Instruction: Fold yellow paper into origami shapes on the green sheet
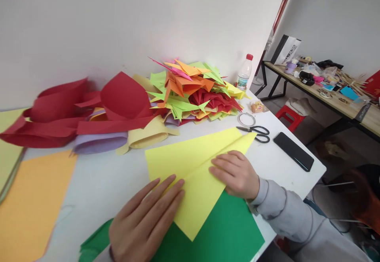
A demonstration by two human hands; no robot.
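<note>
A sheet of yellow paper (202, 198) lies in front of me, with a diagonal crease or fold line running up to its far right tip. My left hand (145, 216) rests flat on its near left part, fingers stretched out. At the right edge my right hand (236, 173) grips the paper, its fingers curled on top and the thumb hidden. Under the yellow sheet is green paper (234, 226), partly covered. Just beyond the paper's tip lie black-handled scissors (261, 133).
Red paper shapes (124, 99) and a heap of folded colourful paper (190, 92) stand along the wall. Orange paper (38, 198) is at left. A roll of tape (246, 119), a bottle (244, 74) and a phone (293, 151) lie or stand at right. A cluttered second table (335, 103) is beyond.
</note>
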